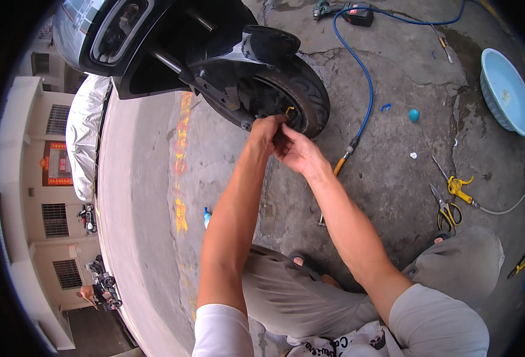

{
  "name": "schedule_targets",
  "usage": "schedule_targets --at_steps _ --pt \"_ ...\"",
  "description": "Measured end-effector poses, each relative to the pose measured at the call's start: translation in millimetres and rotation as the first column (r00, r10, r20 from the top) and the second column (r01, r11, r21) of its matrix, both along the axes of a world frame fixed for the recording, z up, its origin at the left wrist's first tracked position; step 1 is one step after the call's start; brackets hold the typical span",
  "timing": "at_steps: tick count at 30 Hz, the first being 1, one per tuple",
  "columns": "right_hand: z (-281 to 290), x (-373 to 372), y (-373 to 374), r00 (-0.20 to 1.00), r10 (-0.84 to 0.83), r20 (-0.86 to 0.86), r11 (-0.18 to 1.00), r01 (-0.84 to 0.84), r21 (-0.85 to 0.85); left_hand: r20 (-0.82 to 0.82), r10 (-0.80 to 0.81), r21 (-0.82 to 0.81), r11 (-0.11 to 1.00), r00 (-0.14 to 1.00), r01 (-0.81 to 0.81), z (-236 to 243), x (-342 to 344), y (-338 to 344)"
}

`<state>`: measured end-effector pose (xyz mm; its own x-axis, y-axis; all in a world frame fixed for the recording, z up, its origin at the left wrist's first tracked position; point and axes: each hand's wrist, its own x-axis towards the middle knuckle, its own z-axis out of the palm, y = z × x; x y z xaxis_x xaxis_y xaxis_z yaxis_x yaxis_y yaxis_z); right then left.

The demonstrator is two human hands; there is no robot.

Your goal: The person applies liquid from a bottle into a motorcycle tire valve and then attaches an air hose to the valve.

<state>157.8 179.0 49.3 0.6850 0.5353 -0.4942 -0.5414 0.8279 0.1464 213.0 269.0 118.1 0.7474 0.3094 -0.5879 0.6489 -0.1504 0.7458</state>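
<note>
At ten o'clock from the hands stands a scooter [173, 50], its headlight [121, 31] at the far upper end and its front wheel [317, 98] at twelve to one, right by the fingertips. The fork [215, 94] runs long from ten o'clock down to four; the wheel's open side faces the hands, and its tread bulges toward three. A small yellow hook [290, 110] sits just above the fingers inside the rim, its bent end aimed at about two. The left hand [265, 129] comes up from seven, fingers curled at the lower rim; the right hand [298, 152] comes up from five, fingers bent to meet it. Whether they grip anything cannot be told, as the fingertips hide it. A blue hose [369, 89] loops down to an orange handle [339, 165] at four, which lies along a one-to-seven line, partly behind the right forearm. Farther out are a drill [358, 14] at one, a basin [506, 119] near three, and scissors [446, 212] at four, blades toward eleven, just beside a yellow air gun [458, 188].
</note>
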Motion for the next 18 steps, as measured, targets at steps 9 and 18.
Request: schedule_targets --at_steps 9,18 --pt "-10 2 4 0.998 0.002 0.061 1.000 -0.002 -0.002 0.033 -0.042 -0.010 0.999 0.999 0.042 -2 -3 4" --pt "-9 3 7 0.998 -0.031 0.051 0.998 0.028 0.051 0.015 -0.030 0.008 1.000 0.999 0.030 2 -6 3"
